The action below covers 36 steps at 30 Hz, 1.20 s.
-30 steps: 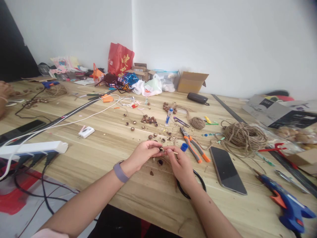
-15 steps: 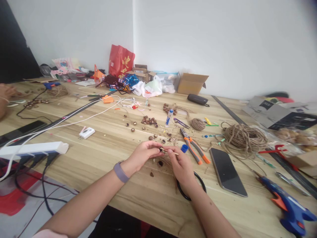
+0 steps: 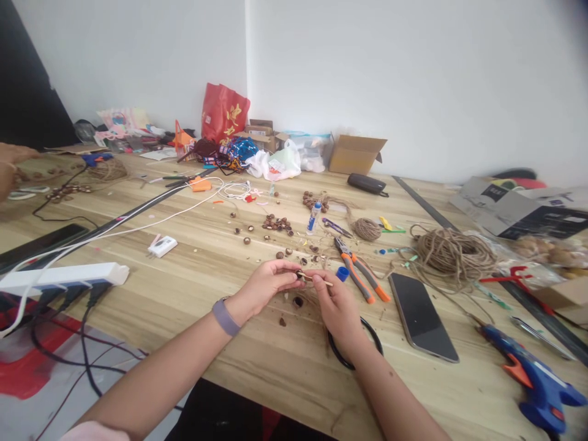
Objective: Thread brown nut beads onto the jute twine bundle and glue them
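Little has shifted: my left hand [image 3: 266, 285] pinches a nutshell [image 3: 299, 275], my right hand [image 3: 339, 307] a thin stick [image 3: 327, 283]; work continues.

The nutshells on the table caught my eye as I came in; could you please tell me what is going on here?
A person holds a small dark nutshell in the left hand and a thin wooden stick in the right hand, its far end at the shell. More nutshells lie loose beyond the hands. Pliers and a smartphone lie to the right, with a blue glue gun farther right.
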Each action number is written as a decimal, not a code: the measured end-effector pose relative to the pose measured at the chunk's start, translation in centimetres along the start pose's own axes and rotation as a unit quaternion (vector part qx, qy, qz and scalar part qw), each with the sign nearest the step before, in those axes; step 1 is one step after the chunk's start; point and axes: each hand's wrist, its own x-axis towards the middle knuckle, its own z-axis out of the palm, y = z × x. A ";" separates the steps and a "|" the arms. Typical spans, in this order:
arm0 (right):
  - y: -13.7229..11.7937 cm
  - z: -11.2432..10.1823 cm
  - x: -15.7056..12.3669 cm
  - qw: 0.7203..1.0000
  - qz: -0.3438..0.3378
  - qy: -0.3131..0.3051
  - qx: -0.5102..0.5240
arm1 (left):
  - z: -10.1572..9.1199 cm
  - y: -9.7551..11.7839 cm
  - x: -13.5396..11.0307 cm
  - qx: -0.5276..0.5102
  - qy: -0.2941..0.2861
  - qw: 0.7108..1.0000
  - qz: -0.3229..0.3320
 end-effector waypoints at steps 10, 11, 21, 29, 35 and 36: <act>0.2 -0.1 0.2 0.999 0.027 0.015 0.032 | 0.2 0.5 -0.3 0.037 -0.012 0.999 0.002; 0.1 -0.1 0.2 0.999 0.026 0.018 0.034 | 0.2 0.5 -0.3 0.040 -0.011 0.999 0.005; 0.2 -0.1 -0.1 0.999 0.025 0.010 0.020 | -0.1 0.1 0.1 0.062 -0.017 0.998 0.011; 0.2 -0.1 -0.1 0.999 0.034 0.002 0.041 | 0.0 0.0 0.0 0.063 -0.036 0.997 -0.005; 0.1 -0.1 0.0 0.999 0.032 0.010 0.034 | 0.0 -0.1 -0.2 0.079 -0.056 0.995 0.008; 0.1 -0.1 0.0 0.999 0.031 0.011 0.032 | 0.0 -0.1 -0.2 0.087 -0.060 0.994 0.015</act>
